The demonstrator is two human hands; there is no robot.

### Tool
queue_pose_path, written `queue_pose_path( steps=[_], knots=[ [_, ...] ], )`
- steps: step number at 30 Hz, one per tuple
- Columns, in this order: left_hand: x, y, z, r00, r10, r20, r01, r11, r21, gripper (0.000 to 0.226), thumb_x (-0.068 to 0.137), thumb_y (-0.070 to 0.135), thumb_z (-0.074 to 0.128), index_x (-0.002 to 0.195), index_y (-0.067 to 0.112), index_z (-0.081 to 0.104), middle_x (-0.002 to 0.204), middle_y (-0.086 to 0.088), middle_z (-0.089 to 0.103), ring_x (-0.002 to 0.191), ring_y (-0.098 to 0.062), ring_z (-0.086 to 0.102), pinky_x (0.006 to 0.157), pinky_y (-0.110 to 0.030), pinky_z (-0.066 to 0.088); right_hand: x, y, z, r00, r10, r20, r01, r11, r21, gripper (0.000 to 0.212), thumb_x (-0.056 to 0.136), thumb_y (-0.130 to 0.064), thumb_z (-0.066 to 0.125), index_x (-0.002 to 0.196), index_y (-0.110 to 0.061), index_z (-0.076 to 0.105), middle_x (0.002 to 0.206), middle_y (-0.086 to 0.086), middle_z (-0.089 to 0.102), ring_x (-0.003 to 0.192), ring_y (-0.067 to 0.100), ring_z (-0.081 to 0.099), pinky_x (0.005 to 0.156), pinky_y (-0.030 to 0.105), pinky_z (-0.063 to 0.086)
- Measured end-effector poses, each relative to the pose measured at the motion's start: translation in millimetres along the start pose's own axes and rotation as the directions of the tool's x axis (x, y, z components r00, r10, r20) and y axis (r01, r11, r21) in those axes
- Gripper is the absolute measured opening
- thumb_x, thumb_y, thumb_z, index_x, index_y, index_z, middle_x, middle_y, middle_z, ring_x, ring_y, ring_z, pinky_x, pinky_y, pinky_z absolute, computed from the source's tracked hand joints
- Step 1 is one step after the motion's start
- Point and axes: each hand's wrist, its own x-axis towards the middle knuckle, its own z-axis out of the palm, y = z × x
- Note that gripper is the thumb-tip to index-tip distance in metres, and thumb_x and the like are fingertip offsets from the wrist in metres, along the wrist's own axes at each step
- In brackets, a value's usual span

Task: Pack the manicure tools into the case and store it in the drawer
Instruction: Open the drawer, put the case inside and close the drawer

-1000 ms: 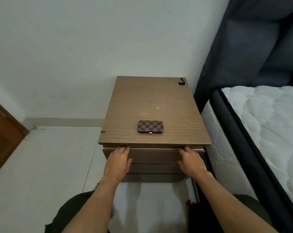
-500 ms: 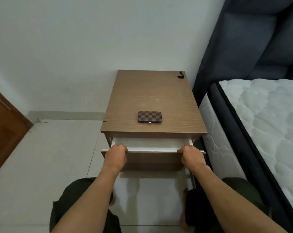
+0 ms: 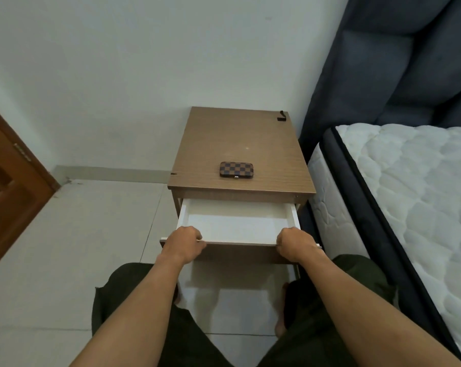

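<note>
Closed brown-checkered rectangular manicure case lies on the wood-grain nightstand top. White-lined wooden drawer stands pulled out. Left hand and right hand each clench the drawer's front edge.

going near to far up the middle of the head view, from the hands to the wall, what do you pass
left hand and right hand on the drawer front → open drawer → checkered case on the nightstand → small black object at the back corner → wall
</note>
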Motion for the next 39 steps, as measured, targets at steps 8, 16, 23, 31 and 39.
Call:
queue_pose_path(
  steps=[8, 16, 23, 31, 39],
  knots=[
    [66.1, 19.5, -46.4, 0.978, 0.109, -0.177, -0.116, 0.993, -0.027, 0.054, 0.100, 0.038, 0.038, 0.148, 0.012, 0.029, 0.157, -0.004, 0.027, 0.146, -0.019, 0.019, 0.114, -0.041, 0.025, 63.2, -35.5, -81.6, 0.980, -0.092, -0.178, 0.140, 0.951, 0.276, 0.030, 0.093, -0.020, 0.057, 0.122, -0.014, 0.064, 0.120, 0.011, 0.066, 0.109, 0.029, 0.060, 0.093, 0.038, 0.049],
    [154.9, 19.4, -37.9, 0.970, 0.188, -0.152, -0.164, 0.974, 0.156, 0.054, 0.103, 0.033, 0.018, 0.151, 0.009, 0.010, 0.161, -0.007, 0.005, 0.148, -0.019, 0.000, 0.120, -0.036, 0.000, 149.1, -53.9, -108.6, 0.958, -0.211, -0.195, 0.251, 0.944, 0.215, 0.059, 0.086, -0.018, 0.060, 0.142, -0.024, 0.043, 0.144, 0.009, 0.045, 0.130, 0.030, 0.045, 0.107, 0.042, 0.039],
    [188.7, 3.1, -13.9, 0.953, 0.215, -0.215, -0.154, 0.950, 0.271, 0.058, 0.101, 0.040, 0.012, 0.150, 0.010, 0.020, 0.159, -0.005, 0.018, 0.148, -0.018, 0.010, 0.119, -0.035, 0.000, 193.3, -55.2, -101.7, 0.932, -0.352, -0.087, 0.361, 0.920, 0.154, 0.066, 0.082, -0.017, 0.062, 0.144, -0.028, 0.041, 0.148, 0.004, 0.042, 0.133, 0.027, 0.041, 0.109, 0.036, 0.034],
    [186.8, 3.8, -15.7, 0.964, 0.197, -0.179, -0.142, 0.949, 0.280, 0.056, 0.102, 0.038, 0.014, 0.151, 0.011, 0.015, 0.160, -0.004, 0.012, 0.148, -0.017, 0.005, 0.120, -0.036, 0.000, 156.7, -52.9, -102.2, 0.895, -0.408, -0.180, 0.438, 0.878, 0.191, 0.064, 0.072, -0.023, 0.074, 0.134, -0.022, 0.055, 0.121, 0.002, 0.059, 0.106, 0.020, 0.055, 0.083, 0.024, 0.041],
    [183.5, 9.4, -18.9, 0.973, 0.172, -0.152, -0.136, 0.966, 0.222, 0.056, 0.102, 0.039, 0.015, 0.151, 0.010, 0.014, 0.161, -0.004, 0.011, 0.148, -0.018, 0.003, 0.120, -0.038, -0.002, 93.7, -30.1, -63.4, 0.876, -0.477, -0.065, 0.479, 0.851, 0.215, 0.066, 0.072, -0.024, 0.076, 0.133, -0.028, 0.052, 0.115, -0.008, 0.054, 0.100, 0.013, 0.051, 0.086, 0.029, 0.047]
  ],
)
